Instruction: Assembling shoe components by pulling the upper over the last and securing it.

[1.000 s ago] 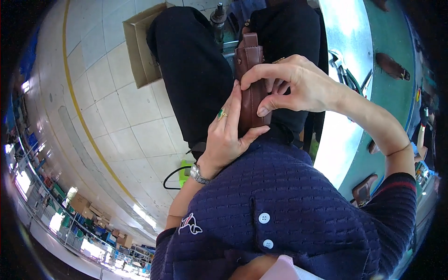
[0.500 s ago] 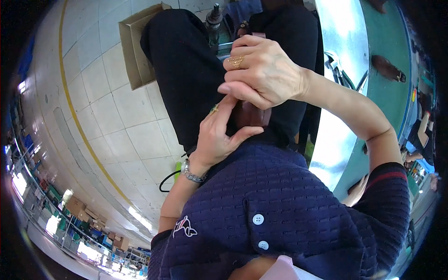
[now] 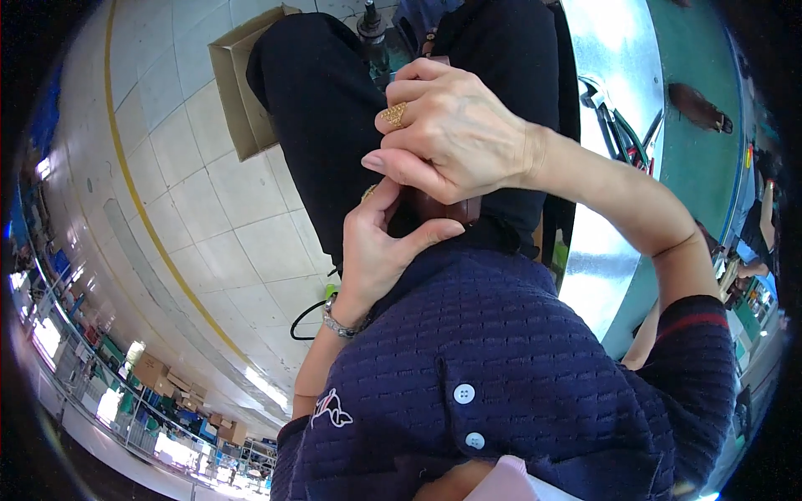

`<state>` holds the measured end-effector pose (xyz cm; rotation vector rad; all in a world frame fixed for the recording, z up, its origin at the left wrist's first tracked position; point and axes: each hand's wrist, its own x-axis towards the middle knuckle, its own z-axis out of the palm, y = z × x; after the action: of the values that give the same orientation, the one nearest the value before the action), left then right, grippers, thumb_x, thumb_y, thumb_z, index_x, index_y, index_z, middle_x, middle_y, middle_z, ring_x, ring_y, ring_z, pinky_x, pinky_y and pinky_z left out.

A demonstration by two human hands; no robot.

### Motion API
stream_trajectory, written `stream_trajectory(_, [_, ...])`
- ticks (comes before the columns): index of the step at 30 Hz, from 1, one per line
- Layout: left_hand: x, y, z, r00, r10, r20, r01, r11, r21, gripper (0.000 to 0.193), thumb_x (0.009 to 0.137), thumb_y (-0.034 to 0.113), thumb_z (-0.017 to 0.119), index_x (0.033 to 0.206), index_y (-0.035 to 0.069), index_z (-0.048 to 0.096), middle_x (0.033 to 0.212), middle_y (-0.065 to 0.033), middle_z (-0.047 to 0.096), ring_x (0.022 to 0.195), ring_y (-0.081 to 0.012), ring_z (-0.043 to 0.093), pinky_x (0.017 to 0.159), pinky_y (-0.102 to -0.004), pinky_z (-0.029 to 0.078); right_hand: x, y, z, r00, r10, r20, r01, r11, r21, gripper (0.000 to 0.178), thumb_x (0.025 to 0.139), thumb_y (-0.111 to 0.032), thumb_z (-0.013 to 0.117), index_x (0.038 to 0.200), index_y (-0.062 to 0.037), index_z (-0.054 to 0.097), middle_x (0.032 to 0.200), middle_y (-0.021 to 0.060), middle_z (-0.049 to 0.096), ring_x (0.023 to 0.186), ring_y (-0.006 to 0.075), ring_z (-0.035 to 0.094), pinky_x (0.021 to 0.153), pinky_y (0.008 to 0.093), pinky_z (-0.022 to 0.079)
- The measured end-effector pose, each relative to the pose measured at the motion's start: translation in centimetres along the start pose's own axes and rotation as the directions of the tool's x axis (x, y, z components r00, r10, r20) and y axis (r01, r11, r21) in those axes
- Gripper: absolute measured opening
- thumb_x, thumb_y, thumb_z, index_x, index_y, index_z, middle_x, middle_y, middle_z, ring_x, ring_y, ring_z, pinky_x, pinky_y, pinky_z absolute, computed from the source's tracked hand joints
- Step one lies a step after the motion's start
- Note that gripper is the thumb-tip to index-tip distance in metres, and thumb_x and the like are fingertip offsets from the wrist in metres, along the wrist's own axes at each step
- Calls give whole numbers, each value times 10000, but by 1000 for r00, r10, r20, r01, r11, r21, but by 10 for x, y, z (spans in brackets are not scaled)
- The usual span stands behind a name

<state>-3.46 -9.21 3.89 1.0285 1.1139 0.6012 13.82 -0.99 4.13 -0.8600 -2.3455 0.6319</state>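
In my lap, between my thighs, lies a dark brown leather shoe (image 3: 455, 210), mostly covered by my hands. My left hand (image 3: 378, 242) grips it from the left, with the thumb along the near end and the fingers going underneath, out of sight. Across its top lies my right hand (image 3: 455, 125), fingers curled down on it and the thumb pointing left beside my left fingers. What the right fingertips press on, or whether a small tool is in them, is hidden.
On my right runs a shiny metal bench edge (image 3: 608, 50) with black-handled tools (image 3: 614, 125). Beyond it a green conveyor (image 3: 685, 50) carries another brown shoe (image 3: 699, 108). An open cardboard box (image 3: 238, 92) stands left of my knee. A dark metal-topped device (image 3: 373, 33) rises between my knees.
Both hands and the shoe have shifted slightly left. My right hand still covers the shoe, and the left keeps its hold. The brown shoe on the conveyor has barely moved.
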Motion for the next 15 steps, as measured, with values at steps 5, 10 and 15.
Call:
stream_trajectory(5, [2,2,-9,995,30,91,-50,972,231,583,695,369,851,1067,-24,634,909,-113,684,852,-186,655,794,-291,511,-8,-6,12,986,44,-162,-45,999,-1,324,832,-230,606,556,-68,651,605,52,618,612,194,528,756,339,459])
stream_trajectory(10, [1,19,2,985,144,99,-174,874,454,581,722,359,833,1090,-36,619,938,-170,676,830,-265,678,763,-331,535,-6,-8,10,976,97,-193,-99,995,2,298,811,-175,613,533,-69,635,577,42,606,598,186,524,738,338,460])
stream_trajectory(15, [7,-1,4,919,381,100,-358,702,616,686,764,396,786,1190,-86,547,1019,-216,648,864,-324,679,762,-358,554,-3,5,8,978,114,-173,-121,992,-27,266,834,-147,584,593,-50,641,598,46,615,633,202,562,773,351,468])
